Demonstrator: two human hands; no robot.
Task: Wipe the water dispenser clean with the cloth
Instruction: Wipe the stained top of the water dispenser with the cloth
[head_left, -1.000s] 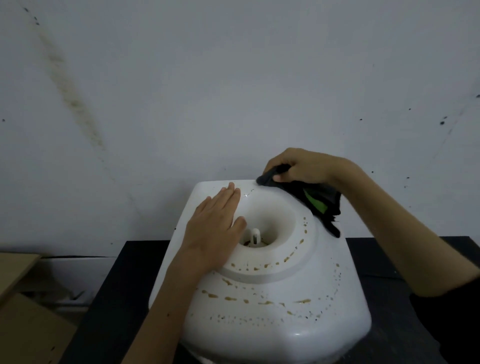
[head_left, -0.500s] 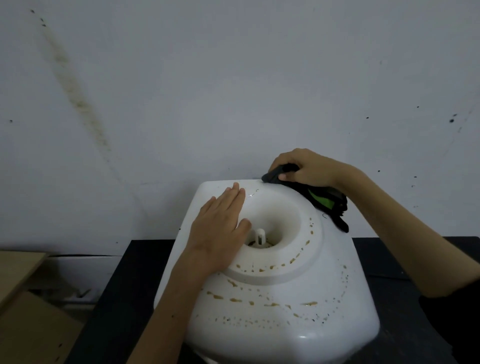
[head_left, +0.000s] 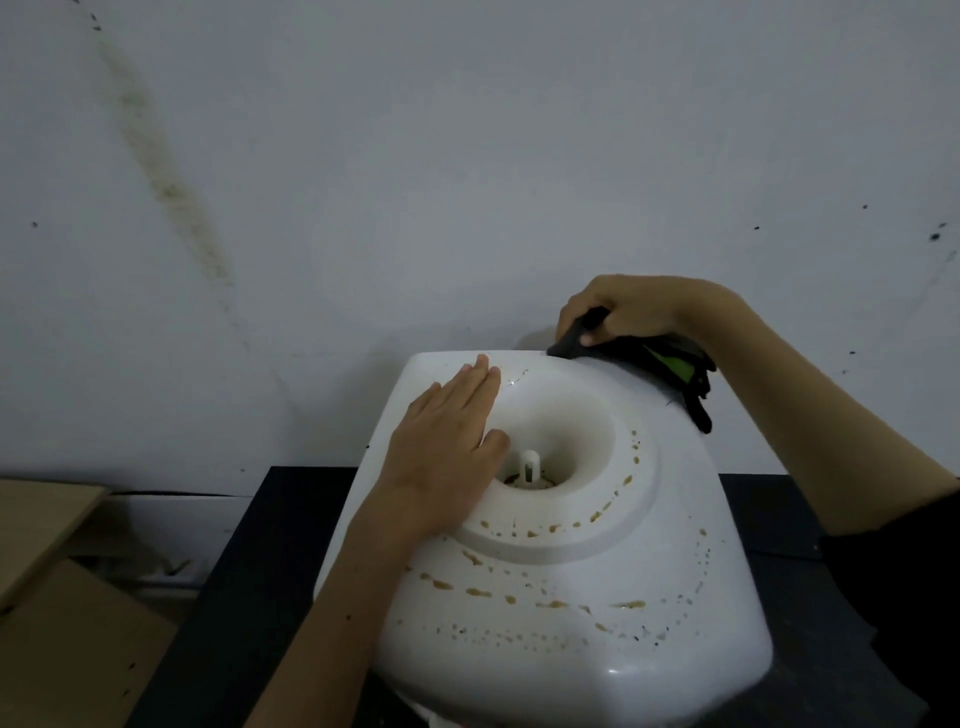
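Meanwhile: cloth held at the dispenser's far right corner

A white water dispenser (head_left: 597, 597) is seen from above, standing on a dark worktop (head_left: 270, 545) set against a pale wall (head_left: 467, 156). Its top is formed as a raised ring around a deep round well, in which a short white spike (head_left: 531, 466) is seen standing upright. Brownish spots and streaks are scattered in arcs over the ring and across the near and right parts of the top.

The left hand (head_left: 449, 449) is laid flat on the left side of the top, palm down. Its fingers (head_left: 480, 382) are held straight and together, pointing toward the wall, and nothing is gripped by them; the thumb is rested at the inner edge of the ring.

A dark cloth (head_left: 670, 371) with a bright green patch is gripped in the right hand (head_left: 631, 312) at the far right corner of the dispenser. The fingers of that hand are curled round the bunched cloth, and the thumb is pressed against it. One end of the cloth is touching the rear edge of the top, while the rest is draped down over the right shoulder of the casing.

A long dirty streak is seen running down the wall on the left. Brown cardboard (head_left: 62, 623) is seen at the lower left, beside the worktop.
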